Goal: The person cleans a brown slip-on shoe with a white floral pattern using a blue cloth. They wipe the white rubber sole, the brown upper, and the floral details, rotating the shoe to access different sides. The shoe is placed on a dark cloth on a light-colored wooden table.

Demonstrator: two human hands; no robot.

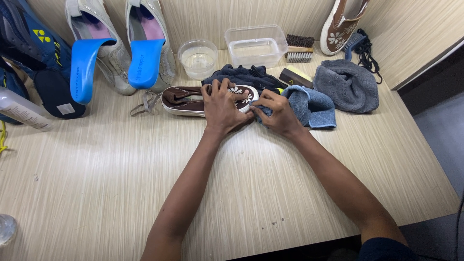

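— Forearms come up from the near edge of the table (121,193), both bare, and they meet in the middle. What does each hand do?

— The left hand (222,108) lies on top of a brown shoe (186,99), fingers spread and curled over the toe end, pressing it down on the tabletop. The right hand (276,113) sits just beside it, fingers bunched and pinching a fold of a blue cloth (311,106) against the shoe's white sole edge at the toe.

— Where does the shoe lie?

— On its sole near the middle of the table, toe to the right, heel to the left. It has a white flower print on the toe, partly hidden under the left fingers.

— And round about?

— A dark cloth (241,75) is heaped just behind the shoe. Right of the blue cloth lies a grey towel (348,84), crumpled. Further back stand a round clear bowl (198,59) and a clear rectangular tub (256,46), with a bristle brush (299,48) beside the tub.

— Anything against the far wall?

— Two grey shoes (118,53) lean there, each with a blue insole (145,63) hanging out. A second brown shoe (342,24) stands propped at the right. Dark blue shoes (34,53) fill the far left corner, and a clear bottle (21,110) lies at the left edge.
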